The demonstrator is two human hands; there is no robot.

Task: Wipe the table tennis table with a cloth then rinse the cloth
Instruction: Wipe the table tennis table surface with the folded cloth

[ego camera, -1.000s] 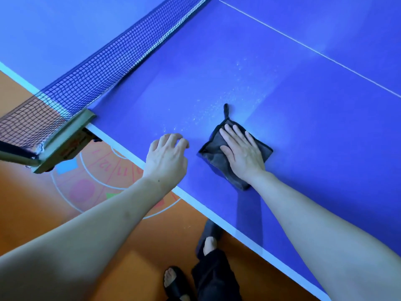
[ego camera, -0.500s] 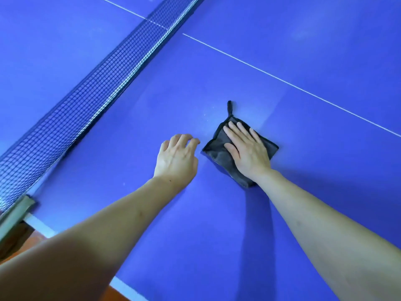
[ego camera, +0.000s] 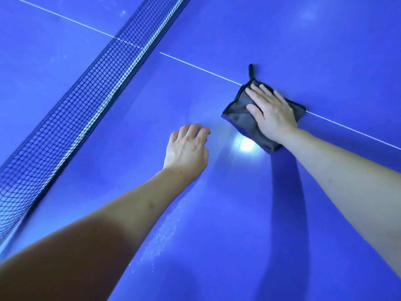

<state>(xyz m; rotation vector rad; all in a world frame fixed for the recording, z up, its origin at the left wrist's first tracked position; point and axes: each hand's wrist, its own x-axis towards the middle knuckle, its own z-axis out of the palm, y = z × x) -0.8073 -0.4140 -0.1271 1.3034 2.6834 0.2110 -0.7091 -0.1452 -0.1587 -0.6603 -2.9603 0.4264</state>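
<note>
Right hand (ego camera: 272, 115) flat on dark cloth (ego camera: 243, 115), fingers straight, together; cloth on blue surface (ego camera: 238, 224); left hand (ego camera: 186, 152) beside, fingers curled, empty.

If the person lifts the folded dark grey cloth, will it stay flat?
Probably not: the folded dark grey cloth looks thin and soft, so it would droop. It likely slides easily, since the right hand presses it flat.

The right hand (ego camera: 271, 114) hides much of the cloth (ego camera: 243, 114); the net (ego camera: 86, 101) runs off-frame.
</note>
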